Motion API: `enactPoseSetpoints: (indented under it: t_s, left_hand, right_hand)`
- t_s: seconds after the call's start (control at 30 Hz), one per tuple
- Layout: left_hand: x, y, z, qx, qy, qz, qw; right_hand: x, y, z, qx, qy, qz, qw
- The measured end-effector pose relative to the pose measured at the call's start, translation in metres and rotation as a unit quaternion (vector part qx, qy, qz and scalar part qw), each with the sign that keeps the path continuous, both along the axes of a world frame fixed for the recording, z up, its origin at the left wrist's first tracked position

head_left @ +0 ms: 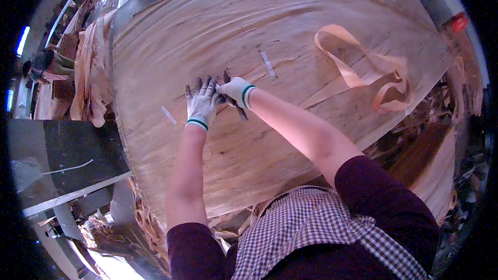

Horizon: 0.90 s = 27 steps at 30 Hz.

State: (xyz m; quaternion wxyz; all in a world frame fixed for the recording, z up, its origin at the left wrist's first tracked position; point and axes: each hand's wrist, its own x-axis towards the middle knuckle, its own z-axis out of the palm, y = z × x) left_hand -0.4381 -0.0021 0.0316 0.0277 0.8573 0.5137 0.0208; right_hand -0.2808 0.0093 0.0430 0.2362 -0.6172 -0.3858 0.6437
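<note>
Both my hands wear white gloves with green cuffs and darkened fingers. My left hand (202,105) lies flat on a broad sheet of wood veneer (249,150), its fingers spread. Right beside it, the fingers of my right hand (237,92) are closed round a dark, slim tool (243,114) that slants over the sheet; its exact kind is unclear. One short white tape strip (168,115) lies left of my left hand. Another white strip (267,64) sits beyond my right hand. Thin creases and dark specks mark the veneer around my hands.
A long curled veneer ribbon (347,72) rests on the sheet at the right. Ragged veneer pieces (93,72) hang at the left, near another person (44,67). Scraps (436,109) are heaped past the right edge. A pale bar (78,194) crosses at lower left.
</note>
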Motion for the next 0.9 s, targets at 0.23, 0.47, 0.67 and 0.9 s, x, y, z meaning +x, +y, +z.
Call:
enactPoseSetpoints:
  t_s: [0.23, 0.47, 0.67, 0.9]
  left_hand:
    - [0.01, 0.005, 0.015, -0.047, -0.006, 0.007, 0.999]
    - [0.038, -0.04, 0.003, -0.053, -0.139, -0.096, 0.984]
    - [0.065, -0.074, 0.019, -0.071, -0.039, -0.138, 0.987]
    - [0.092, -0.063, 0.034, -0.092, -0.071, -0.066, 0.991]
  right_hand:
    - [0.063, -0.007, 0.028, 0.099, -0.266, 0.155, 0.946]
    - [0.064, -0.053, 0.021, -0.054, -0.007, -0.068, 0.996]
    - [0.127, -0.111, 0.038, 0.079, -0.095, 0.029, 0.992]
    - [0.264, -0.309, 0.049, 0.052, -0.022, -0.026, 0.998]
